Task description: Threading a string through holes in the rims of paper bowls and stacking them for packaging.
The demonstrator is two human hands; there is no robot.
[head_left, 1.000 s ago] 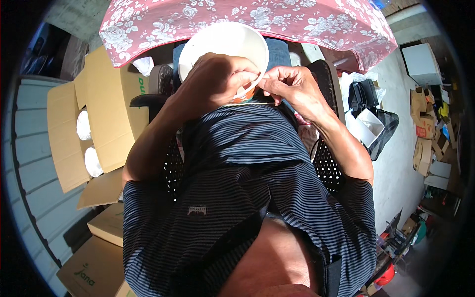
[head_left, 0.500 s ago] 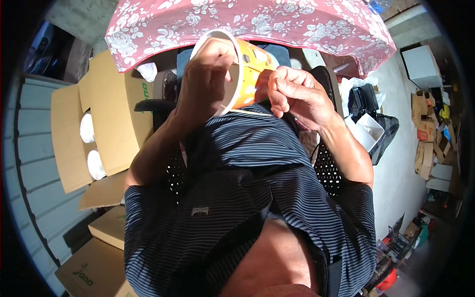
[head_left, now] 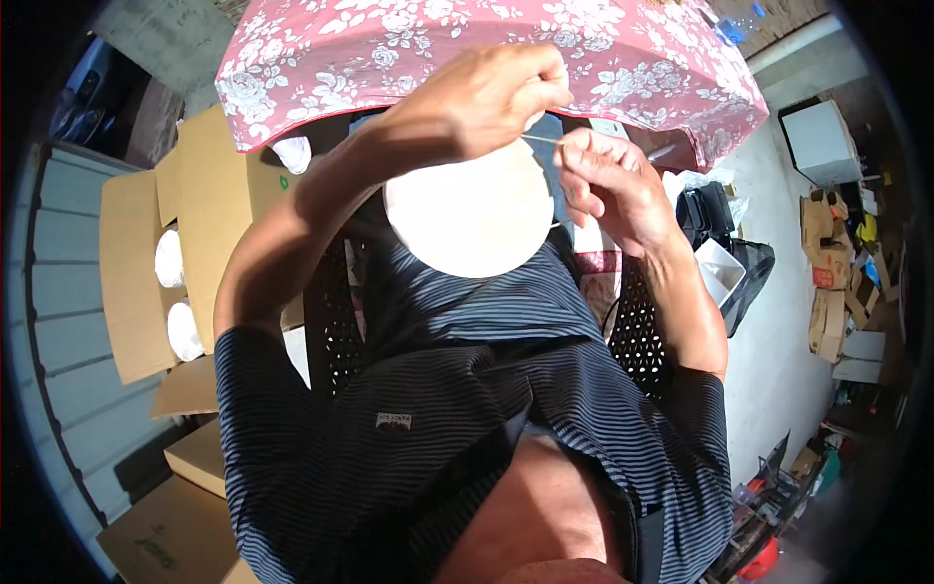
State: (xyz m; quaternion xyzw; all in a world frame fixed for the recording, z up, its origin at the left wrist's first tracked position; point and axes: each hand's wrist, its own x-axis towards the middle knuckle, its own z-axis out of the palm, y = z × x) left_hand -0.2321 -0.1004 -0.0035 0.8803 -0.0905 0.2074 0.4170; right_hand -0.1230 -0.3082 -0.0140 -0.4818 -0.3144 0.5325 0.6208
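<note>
A paper tub (head_left: 471, 216) stands over my lap with a bright white round face toward me. Glare hides whether that face is its mouth or its base. Across the tub's far edge reaches my left hand (head_left: 491, 102), its fingers curled closed; what they hold, if anything, is hidden. To the right of the tub is my right hand (head_left: 618, 185), thumb and fingers pinched together. A thin pale strand (head_left: 541, 139) runs from under my left hand to the right fingertips. The tub's orange side does not show now.
A table with a pink floral cloth (head_left: 486, 58) lies ahead. Open cardboard boxes (head_left: 224, 175) with white round things (head_left: 185, 329) stand at the left. On the right are a black bag (head_left: 705, 211), a white bin (head_left: 718, 271) and a pile of cartons (head_left: 827, 253).
The tub has turned, from its orange side showing to a white round face toward me. My left hand has left the tub's mouth and moved right, over its far edge. My right hand stays pinched.
</note>
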